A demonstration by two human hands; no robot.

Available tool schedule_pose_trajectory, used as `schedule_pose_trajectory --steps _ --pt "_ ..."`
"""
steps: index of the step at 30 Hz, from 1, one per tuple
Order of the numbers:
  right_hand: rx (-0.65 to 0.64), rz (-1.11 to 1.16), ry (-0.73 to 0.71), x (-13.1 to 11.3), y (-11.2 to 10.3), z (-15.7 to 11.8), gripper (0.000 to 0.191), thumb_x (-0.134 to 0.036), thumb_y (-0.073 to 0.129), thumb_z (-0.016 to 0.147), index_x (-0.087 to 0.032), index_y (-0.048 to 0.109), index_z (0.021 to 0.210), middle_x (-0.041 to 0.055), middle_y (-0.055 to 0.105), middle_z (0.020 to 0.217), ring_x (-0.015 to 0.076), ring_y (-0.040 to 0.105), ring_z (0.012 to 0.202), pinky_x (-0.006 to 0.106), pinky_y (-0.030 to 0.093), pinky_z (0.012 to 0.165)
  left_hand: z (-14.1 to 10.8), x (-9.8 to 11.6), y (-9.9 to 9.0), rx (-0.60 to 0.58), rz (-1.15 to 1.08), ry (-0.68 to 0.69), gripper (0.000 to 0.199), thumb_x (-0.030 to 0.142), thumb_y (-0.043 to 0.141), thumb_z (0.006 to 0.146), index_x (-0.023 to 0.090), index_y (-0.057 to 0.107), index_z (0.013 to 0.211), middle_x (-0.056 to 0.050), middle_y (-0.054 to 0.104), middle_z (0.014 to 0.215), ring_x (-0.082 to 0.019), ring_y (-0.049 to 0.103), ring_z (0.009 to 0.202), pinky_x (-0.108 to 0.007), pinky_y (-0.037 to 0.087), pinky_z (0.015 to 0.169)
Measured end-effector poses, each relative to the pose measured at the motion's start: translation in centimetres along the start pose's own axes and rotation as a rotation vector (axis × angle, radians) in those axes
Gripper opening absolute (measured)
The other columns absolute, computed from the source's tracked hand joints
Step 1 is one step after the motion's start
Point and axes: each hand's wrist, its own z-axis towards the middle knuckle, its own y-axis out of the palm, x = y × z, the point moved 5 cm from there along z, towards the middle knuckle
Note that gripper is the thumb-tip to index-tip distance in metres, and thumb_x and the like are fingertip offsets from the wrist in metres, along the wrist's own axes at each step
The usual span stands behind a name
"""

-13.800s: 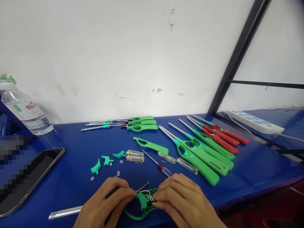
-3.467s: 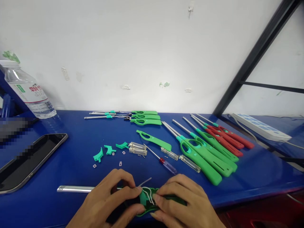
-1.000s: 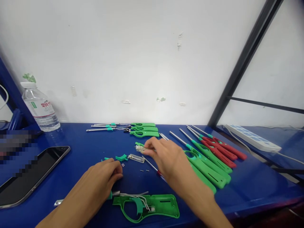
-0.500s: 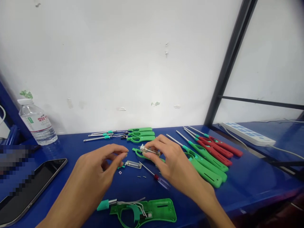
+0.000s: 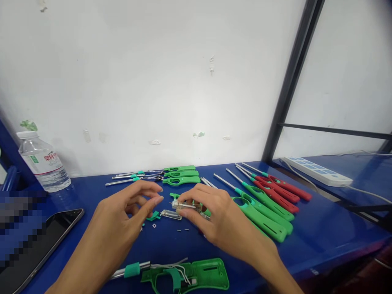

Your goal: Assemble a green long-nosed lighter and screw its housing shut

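Between the thumb and fingers of my right hand (image 5: 225,216) is a clear lighter fuel tank (image 5: 187,205), its valve end pointing left. My left hand (image 5: 125,218) hovers to its left with curved fingers, thumb and index tips apart, nothing visible between them. Under the held tank, a second clear tank (image 5: 170,214) lies on the table, beside small teal plastic parts (image 5: 154,216). Nearer me, an opened green lighter shell (image 5: 211,273) shows its wires, a teal trigger (image 5: 175,278) and a metal tube. Part of another green shell is hidden behind my right hand.
Several green lighters (image 5: 263,218) and red lighters (image 5: 280,191) lie on the right. Opened green lighters (image 5: 181,180) line the wall. A phone (image 5: 45,241) and water bottle (image 5: 45,163) stand left; a power strip (image 5: 318,171) is far right. Small metal pins (image 5: 179,230) lie mid-table.
My right hand has brought the clear tank left and lower, over the second tank. The screwdriver is now mostly hidden behind that hand. My left thumb and index finger are slightly further apart.
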Motion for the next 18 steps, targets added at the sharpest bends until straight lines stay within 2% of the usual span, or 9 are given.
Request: schedule_pose_trajectory --steps 3,10,15,18 --pt "0.010 -0.017 0.001 0.09 -0.11 -0.05 0.008 -0.028 0.070 0.108 -0.028 0.076 0.114 -0.0025 0.075 0.103 0.0173 0.070 0.091 0.032 0.051 0.084 0.07 0.54 0.16 -0.023 -0.019 0.036 0.030 0.057 0.071 0.091 0.029 0.080 0.087 0.002 0.071 0.063 -0.017 0.065 0.055 -0.024 0.049 0.050" --pt "0.008 -0.027 -0.029 0.17 -0.15 -0.01 0.010 -0.028 0.069 0.109 -0.029 0.076 0.116 -0.0032 0.075 0.105 0.0166 0.070 0.094 0.032 0.052 0.086 0.18 1.06 0.84 -0.050 -0.080 0.070 0.031 0.056 0.069 0.092 0.028 0.082 0.085 0.000 0.072 0.063 -0.018 0.066 0.056 -0.024 0.055 0.052" --pt "-0.007 -0.020 -0.041 0.10 -0.06 0.00 0.011 -0.028 0.070 0.109 -0.028 0.076 0.118 -0.0038 0.074 0.105 0.0153 0.069 0.093 0.031 0.051 0.086 -0.07 1.07 0.95 -0.067 -0.086 0.055 0.031 0.056 0.072 0.091 0.028 0.083 0.087 0.000 0.074 0.066 -0.017 0.062 0.053 -0.024 0.052 0.048" --pt "-0.006 -0.015 -0.050 0.04 0.01 0.04 0.011 -0.027 0.071 0.108 -0.028 0.076 0.117 -0.0036 0.075 0.106 0.0152 0.069 0.094 0.030 0.050 0.085 -0.25 0.94 0.95 -0.075 -0.098 0.031 0.030 0.056 0.073 0.092 0.029 0.084 0.090 0.002 0.070 0.061 -0.017 0.062 0.053 -0.023 0.051 0.048"
